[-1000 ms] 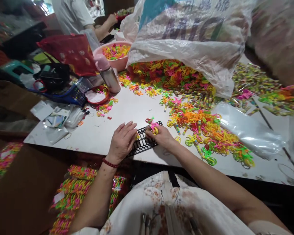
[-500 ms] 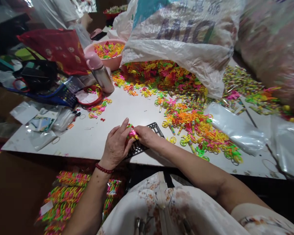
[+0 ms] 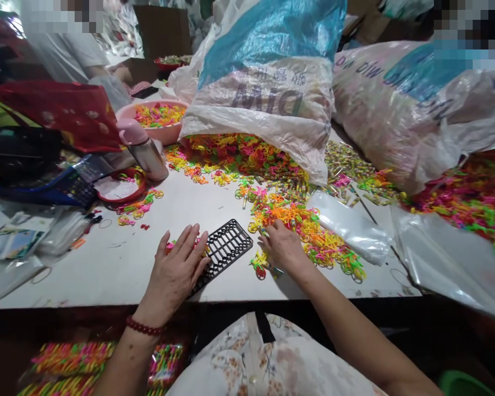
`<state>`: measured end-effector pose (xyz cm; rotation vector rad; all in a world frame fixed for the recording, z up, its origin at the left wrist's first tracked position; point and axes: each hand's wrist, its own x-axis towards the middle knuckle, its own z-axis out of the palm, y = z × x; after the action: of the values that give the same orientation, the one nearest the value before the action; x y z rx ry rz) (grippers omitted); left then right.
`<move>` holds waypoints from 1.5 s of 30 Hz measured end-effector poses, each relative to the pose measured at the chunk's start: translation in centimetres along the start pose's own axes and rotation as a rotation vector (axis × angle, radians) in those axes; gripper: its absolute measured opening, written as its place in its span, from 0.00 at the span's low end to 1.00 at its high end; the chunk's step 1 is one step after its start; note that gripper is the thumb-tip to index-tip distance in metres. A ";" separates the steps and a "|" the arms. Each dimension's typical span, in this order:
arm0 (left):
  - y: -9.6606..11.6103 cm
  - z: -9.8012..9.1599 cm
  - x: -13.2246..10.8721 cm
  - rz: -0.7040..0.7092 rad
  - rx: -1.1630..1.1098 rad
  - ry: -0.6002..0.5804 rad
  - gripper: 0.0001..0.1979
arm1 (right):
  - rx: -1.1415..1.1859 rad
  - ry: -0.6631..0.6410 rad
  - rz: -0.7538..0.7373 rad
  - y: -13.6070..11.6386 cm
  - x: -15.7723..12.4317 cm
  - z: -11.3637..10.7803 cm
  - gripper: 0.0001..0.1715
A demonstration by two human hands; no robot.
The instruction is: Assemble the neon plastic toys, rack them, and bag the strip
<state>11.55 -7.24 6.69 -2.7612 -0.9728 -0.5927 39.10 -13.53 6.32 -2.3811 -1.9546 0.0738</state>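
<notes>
My left hand (image 3: 180, 268) lies with its fingers stretched out over the left end of a black slotted plastic rack (image 3: 231, 242). Pink and yellow plastic bits peek out from beneath those fingers; the rest of them is hidden. To the right of the rack, my right hand (image 3: 284, 246) reaches down at the near edge of a pile of bright plastic toys (image 3: 325, 239), its fingers curled in around small pieces. A few loose yellow, green and red toys (image 3: 259, 265) lie just below its fingertips. The rack's right part shows bare slots.
Behind the pile, a large woven sack (image 3: 268, 88) spills more toys. A pink-topped bottle (image 3: 144, 151), a red round tray (image 3: 138, 192) and a pink basin (image 3: 169, 132) stand left. Clear plastic bags (image 3: 350, 228) lie right. A person in a white shirt (image 3: 61, 52) is at the back left.
My right hand has left the left hand and moved right to the toy pile. My left hand has flattened over the rack, more of which now shows. The camera view has shifted.
</notes>
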 end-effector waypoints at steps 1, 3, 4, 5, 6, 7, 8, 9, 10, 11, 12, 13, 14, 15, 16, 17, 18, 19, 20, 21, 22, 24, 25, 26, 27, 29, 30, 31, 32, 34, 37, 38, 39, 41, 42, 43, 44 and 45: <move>0.0 -0.1 0.1 0.007 -0.002 -0.009 0.25 | -0.025 -0.024 0.012 0.5 0.0 0.2 0.14; -0.1 -0.2 0.2 0.020 -0.018 -0.022 0.23 | -0.018 -0.050 0.044 1.0 0.1 0.5 0.14; -0.1 -0.3 0.2 0.021 -0.031 -0.032 0.23 | 0.010 -0.042 0.066 1.1 0.2 0.6 0.13; -0.1 -0.5 0.3 0.017 -0.044 -0.044 0.23 | 0.060 -0.022 0.086 1.2 0.3 0.7 0.12; 0.0 -0.6 0.3 0.011 -0.055 -0.060 0.22 | 0.134 0.006 0.099 1.1 0.5 0.8 0.11; 0.0 -0.7 0.3 0.004 -0.066 -0.077 0.22 | 0.240 0.037 0.103 1.0 0.6 0.8 0.09; 0.1 -0.8 0.3 -0.003 -0.075 -0.096 0.21 | 0.384 0.054 0.099 0.7 0.8 0.9 0.08; 0.1 -0.9 0.3 -0.008 -0.082 -0.113 0.21 | 0.562 0.054 0.093 0.2 1.1 1.1 0.07; 0.2 -1.0 0.3 -0.012 -0.088 -0.126 0.20 | 0.763 0.029 0.090 -0.5 1.4 1.3 0.06; 0.2 -1.1 0.3 -0.016 -0.093 -0.137 0.20 | 0.966 -0.022 0.086 -1.4 1.8 1.6 0.08; 0.2 -1.2 0.3 -0.019 -0.098 -0.146 0.20 | 1.151 -0.091 0.080 -2.5 2.3 1.9 0.10; 0.2 -1.2 0.3 -0.021 -0.102 -0.150 0.20 | 1.302 -0.166 0.069 -3.7 2.8 2.3 0.12; 0.2 -1.2 0.3 -0.021 -0.107 -0.150 0.21 | 1.407 -0.237 0.051 -5.0 3.3 2.8 0.13; 0.2 -1.3 0.3 -0.018 -0.113 -0.148 0.21 | 1.462 -0.293 0.030 -6.2 3.8 3.2 0.14; 0.2 -1.3 0.2 -0.014 -0.119 -0.146 0.22 | 1.476 -0.335 0.003 -7.4 4.2 3.5 0.14; 0.2 -1.3 0.2 -0.010 -0.124 -0.143 0.23 | 1.446 -0.351 -0.025 -8.3 4.7 3.8 0.13; 0.2 -1.3 0.2 -0.008 -0.128 -0.141 0.23 | 1.379 -0.345 -0.055 -9.1 5.0 4.0 0.11; 0.2 -1.3 0.2 -0.009 -0.129 -0.143 0.24 | 1.285 -0.322 -0.092 -9.7 5.3 4.1 0.09; 0.3 -1.4 0.2 -0.011 -0.129 -0.145 0.24 | 1.180 -0.288 -0.132 -10.1 5.5 4.1 0.07; 0.3 -1.4 0.2 -0.014 -0.128 -0.147 0.24 | 1.076 -0.252 -0.172 -10.3 5.6 4.0 0.06; 0.3 -1.4 0.2 -0.015 -0.127 -0.148 0.24 | 0.984 -0.224 -0.214 -10.4 5.6 3.9 0.05; 0.3 -1.4 0.2 -0.013 -0.129 -0.143 0.24 | 0.861 -0.194 -0.289 -10.2 5.5 3.7 0.05; 0.3 -1.4 0.2 -0.011 -0.133 -0.138 0.25 | 0.826 -0.187 -0.318 -10.1 5.4 3.6 0.05; 0.3 -1.3 0.2 -0.010 -0.137 -0.133 0.26 | 0.801 -0.181 -0.340 -9.9 5.4 3.7 0.05; 0.3 -1.3 0.2 -0.009 -0.141 -0.130 0.26 | 0.784 -0.175 -0.359 -9.7 5.3 3.7 0.06; 0.3 -1.3 0.2 -0.012 -0.147 -0.127 0.28 | 0.767 -0.165 -0.397 -9.4 5.2 4.0 0.10; 0.3 -1.3 0.2 -0.014 -0.151 -0.129 0.29 | 0.763 -0.160 -0.419 -9.4 5.2 4.2 0.12; 0.3 -1.3 0.2 -0.015 -0.156 -0.130 0.30 | 0.758 -0.155 -0.442 -9.3 5.2 4.4 0.14; 0.2 -1.4 0.2 -0.017 -0.161 -0.129 0.31 | 0.750 -0.152 -0.467 -9.3 5.2 4.6 0.15; 0.1 -1.5 0.3 -0.015 -0.161 -0.128 0.34 | 0.734 -0.146 -0.503 -9.6 5.2 4.9 0.15; 0.0 -1.6 0.6 0.017 -0.118 -0.150 0.34 | 0.712 -0.150 -0.504 -10.1 5.3 4.9 0.15; 0.0 -1.5 0.7 0.030 -0.102 -0.161 0.33 | 0.715 -0.157 -0.495 -10.1 5.2 4.7 0.15; 0.0 -1.4 0.9 0.039 -0.093 -0.170 0.31 | 0.727 -0.161 -0.482 -9.8 5.0 4.4 0.15; 0.1 -1.1 1.0 0.039 -0.095 -0.171 0.30 | 0.767 -0.134 -0.443 -8.4 4.3 3.6 0.16; 0.2 -0.9 1.0 0.036 -0.102 -0.165 0.30 | 0.779 -0.098 -0.418 -7.1 3.7 3.0 0.17; 0.3 -0.8 1.0 0.032 -0.109 -0.157 0.30 | 0.777 -0.043 -0.386 -5.5 2.9 2.3 0.17; 0.3 -0.7 0.9 0.030 -0.115 -0.149 0.30 | 0.744 0.003 -0.361 -3.6 1.9 1.7 0.17; 0.4 -0.6 0.9 0.029 -0.119 -0.141 0.30 | 0.686 0.047 -0.330 -1.6 0.9 1.0 0.16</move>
<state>12.21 -7.19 7.63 -2.9523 -0.9524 -0.4715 37.60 -12.33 5.47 -1.6030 -1.8643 0.5612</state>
